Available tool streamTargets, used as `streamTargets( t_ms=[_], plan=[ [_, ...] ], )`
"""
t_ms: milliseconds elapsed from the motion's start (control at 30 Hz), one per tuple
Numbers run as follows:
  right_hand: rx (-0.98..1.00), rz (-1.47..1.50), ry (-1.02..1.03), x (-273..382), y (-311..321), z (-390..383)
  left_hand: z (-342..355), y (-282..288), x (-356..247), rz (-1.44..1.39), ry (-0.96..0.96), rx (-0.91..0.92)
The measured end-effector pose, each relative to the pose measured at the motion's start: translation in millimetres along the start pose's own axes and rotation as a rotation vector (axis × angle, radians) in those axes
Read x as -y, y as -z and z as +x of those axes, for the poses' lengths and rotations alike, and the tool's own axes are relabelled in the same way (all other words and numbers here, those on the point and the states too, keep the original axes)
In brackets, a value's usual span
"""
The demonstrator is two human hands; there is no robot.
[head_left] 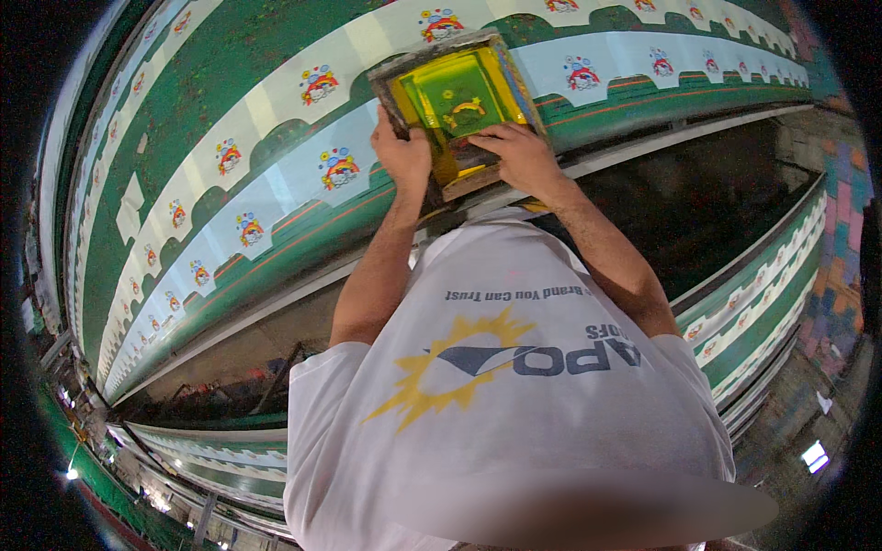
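Left hand (404, 156), right hand (525, 163); yellow-green screen frame (464, 99) between and beyond.

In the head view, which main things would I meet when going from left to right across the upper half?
White scrap, left hand, right hand, colourful floor blocks. The framed screen and printed strips overlap the hands' places, so I leave them out.

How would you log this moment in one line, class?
left hand: gripping framed screen by left side | right hand: over its lower right | around: pale printed strips, green table
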State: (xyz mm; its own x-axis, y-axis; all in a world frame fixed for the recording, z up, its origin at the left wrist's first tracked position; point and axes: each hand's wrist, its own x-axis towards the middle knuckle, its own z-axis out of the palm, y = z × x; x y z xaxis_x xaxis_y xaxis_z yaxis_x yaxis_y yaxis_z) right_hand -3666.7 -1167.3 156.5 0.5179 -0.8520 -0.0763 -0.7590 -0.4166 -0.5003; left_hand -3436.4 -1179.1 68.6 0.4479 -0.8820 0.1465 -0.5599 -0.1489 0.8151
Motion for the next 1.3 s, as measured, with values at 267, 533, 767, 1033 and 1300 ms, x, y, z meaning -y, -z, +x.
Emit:
streamTargets(
  t_ms=[267, 533, 767, 1033, 1300],
  plan=[
    [-0.006, 0.013, 0.023, -61, 37, -17, -17, -47, -51, -0.107, -0.089, -0.062],
    [-0.044, -0.066, 0.045, -171, 102, -54, -34, -159, -126, -0.193, -0.109, -0.043],
    [-0.032, -0.108, 0.017, -222, 121, -63, -38, -209, -149, -0.216, -0.008, 0.037],
    [-0.008, -0.161, 0.044, -224, 123, -60, -38, -215, -143, -0.458, 0.036, 0.018],
    [0.055, -0.094, 0.037, -221, 129, -65, -40, -214, -142, -0.242, 0.049, 0.003]
  ],
)
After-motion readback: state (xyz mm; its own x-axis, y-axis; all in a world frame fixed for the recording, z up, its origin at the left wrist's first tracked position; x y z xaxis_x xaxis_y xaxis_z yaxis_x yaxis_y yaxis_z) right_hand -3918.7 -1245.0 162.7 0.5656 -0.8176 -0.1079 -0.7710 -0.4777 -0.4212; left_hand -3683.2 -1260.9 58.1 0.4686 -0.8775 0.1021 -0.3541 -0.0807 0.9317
